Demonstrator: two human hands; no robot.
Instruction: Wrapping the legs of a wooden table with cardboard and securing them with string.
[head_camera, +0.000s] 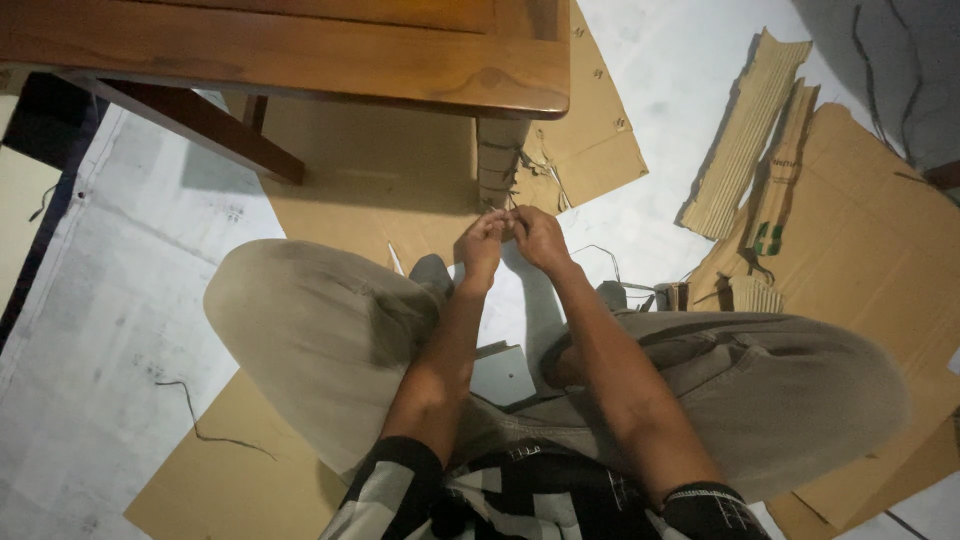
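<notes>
Nearest me I see the patterned shirt hem and both bare forearms running out over crossed legs in khaki trousers (330, 330); a small white flat piece (503, 375) lies between the knees, partly hidden by the arms; I see no container holding anything. Further out my left hand (484, 243) and right hand (540, 236) meet, fingertips touching, each grip pinched shut on something thin between them; it is too small and dim to name for certain, though it looks like a fine thread or wire (512, 212), sitting right at the fingertips of both hands. Beneath and around lie flat cardboard sheets (860, 230) on the pale floor (110, 300), with a dark cord (205, 425) on my left; to the right stands a corrugated cardboard strip (742, 140). Farthest off, the wooden worktop (300, 50) is cut off by the frame's top edge, its leg (497, 165) just beyond the hands.
</notes>
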